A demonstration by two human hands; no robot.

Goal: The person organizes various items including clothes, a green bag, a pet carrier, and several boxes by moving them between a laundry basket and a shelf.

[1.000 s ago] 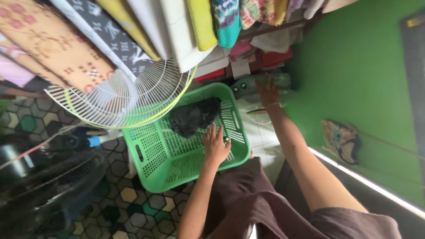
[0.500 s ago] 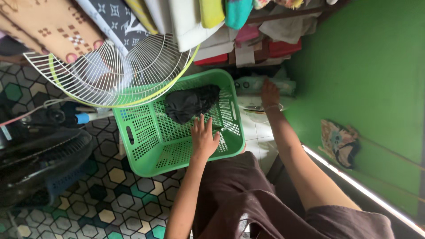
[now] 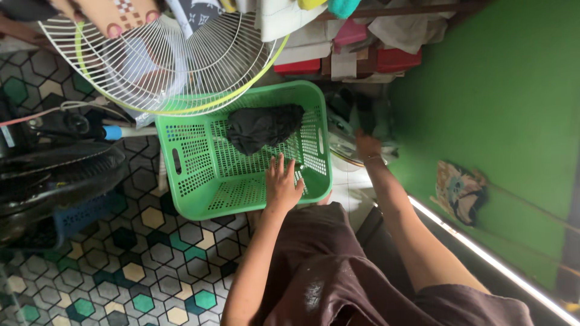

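Observation:
A green plastic laundry basket [image 3: 193,193] stands on the patterned tile floor with a crumpled black garment [image 3: 263,127] in its far end. My left hand [image 3: 283,184] lies flat inside the basket near its right wall, fingers apart, just short of the black garment. My right hand [image 3: 367,146] reaches past the basket's right side and is closed on a pale green patterned cloth [image 3: 356,118] beside the green wall. That cloth is raised off the floor, and its lower part is blurred.
A white fan grille [image 3: 163,60] leans over the basket's far edge. A black fan [image 3: 54,175] and a blue crate [image 3: 84,212] sit to the left. Red boxes [image 3: 393,59] and hanging fabrics fill the top. A small bag [image 3: 462,192] hangs on the green wall [image 3: 495,90].
My right hand has closed on the pale green cloth and drawn it up and back toward me. The left hand has stayed in the basket.

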